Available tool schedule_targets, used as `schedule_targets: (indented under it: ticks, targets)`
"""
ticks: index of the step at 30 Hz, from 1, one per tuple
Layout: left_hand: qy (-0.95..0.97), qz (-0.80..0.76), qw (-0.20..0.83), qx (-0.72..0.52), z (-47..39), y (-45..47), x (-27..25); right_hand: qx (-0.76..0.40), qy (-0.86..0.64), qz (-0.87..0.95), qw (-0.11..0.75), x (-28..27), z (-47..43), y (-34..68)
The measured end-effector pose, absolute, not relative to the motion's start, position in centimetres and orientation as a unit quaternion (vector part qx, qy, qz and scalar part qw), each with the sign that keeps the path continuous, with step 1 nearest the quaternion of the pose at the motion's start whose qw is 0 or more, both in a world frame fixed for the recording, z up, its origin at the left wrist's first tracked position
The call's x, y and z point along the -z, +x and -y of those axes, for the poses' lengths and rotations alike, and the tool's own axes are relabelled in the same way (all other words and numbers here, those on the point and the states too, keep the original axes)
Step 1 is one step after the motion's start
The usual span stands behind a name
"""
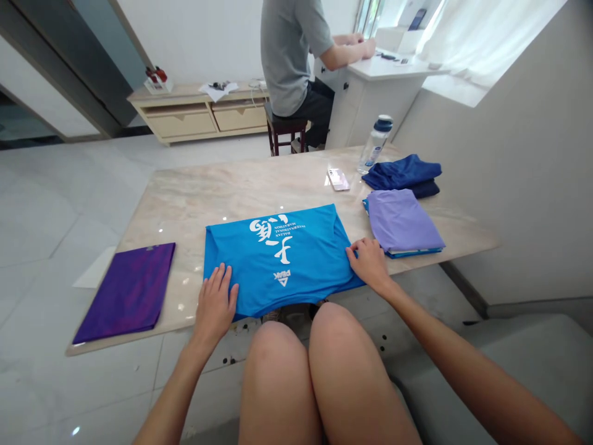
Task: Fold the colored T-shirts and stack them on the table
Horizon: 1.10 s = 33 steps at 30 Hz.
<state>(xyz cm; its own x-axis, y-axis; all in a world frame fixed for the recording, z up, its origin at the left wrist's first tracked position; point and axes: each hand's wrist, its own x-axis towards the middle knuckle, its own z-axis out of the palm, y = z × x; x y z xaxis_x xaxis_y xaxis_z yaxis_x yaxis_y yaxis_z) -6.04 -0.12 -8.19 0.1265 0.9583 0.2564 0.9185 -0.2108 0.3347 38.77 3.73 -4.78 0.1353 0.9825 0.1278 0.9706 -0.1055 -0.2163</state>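
Observation:
A bright blue T-shirt with white lettering and a PEAK logo lies partly folded on the table before me, its lower side reaching the near edge. My left hand rests on the shirt's left side, palm down with the fingers stretched out. At the right side, my right hand has its fingers bent and drawn together on the shirt's edge. Just beyond that hand is a folded lilac garment on top of blue ones. A folded purple garment lies apart at the left.
Behind the lilac pile sits a folded navy garment, beside a clear water bottle and a phone. The marble-patterned table ends close to my knees. Beyond it, a person in grey sits on a stool at a white counter.

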Motion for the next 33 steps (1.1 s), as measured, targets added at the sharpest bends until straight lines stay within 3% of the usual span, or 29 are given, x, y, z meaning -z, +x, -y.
schedule_targets:
  ticks: [4,11,19,24,33]
  targets:
    - [0.724,-0.648,0.04,-0.232,0.0,-5.9,6.6,0.028,-0.712,0.675,0.193,5.3,-5.0,36.6]
    - [0.73,-0.667,0.033,-0.145,1.5,-4.3,6.4,0.008,-0.74,0.662,0.121,5.9,-6.6,36.0]
    - [0.761,-0.635,0.03,-0.128,-3.4,-1.0,3.0,0.01,-0.59,0.788,0.175,4.8,-6.5,33.2]
    - [0.72,-0.687,0.055,-0.076,-6.3,0.2,4.8,-0.036,-0.584,0.804,0.109,6.8,-8.1,31.3]
    - [0.734,-0.673,0.051,-0.073,-11.8,-1.0,6.1,-0.043,-0.609,0.784,0.108,8.4,-13.0,32.0]
